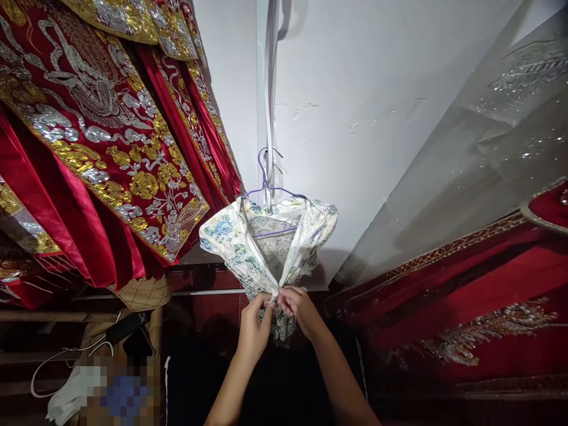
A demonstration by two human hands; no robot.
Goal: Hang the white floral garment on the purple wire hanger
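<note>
A white garment with a blue and yellow floral print (pixel 231 236) hangs by its shoulders on a purple wire hanger (pixel 265 184). Its front edges form a deep V that comes together at my hands. My left hand (pixel 257 319) pinches the front edge at the bottom of the V, thumb and fingers closed on the cloth. Close beside it, my right hand (pixel 299 305) has its fingers curled on the opposite edge. The small spot between my fingertips is too hidden to tell if a fastener is there. Below the hands the cloth hangs bunched.
Red garments with gold and silver embroidery (pixel 146 154) hang at the left. On the right are a sheer sparkling fabric (pixel 523 118) and red beaded cloth (pixel 497 290). A bamboo seat (pixel 155 331) at lower left holds a black device (pixel 128 325) and a white cable (pixel 39 367).
</note>
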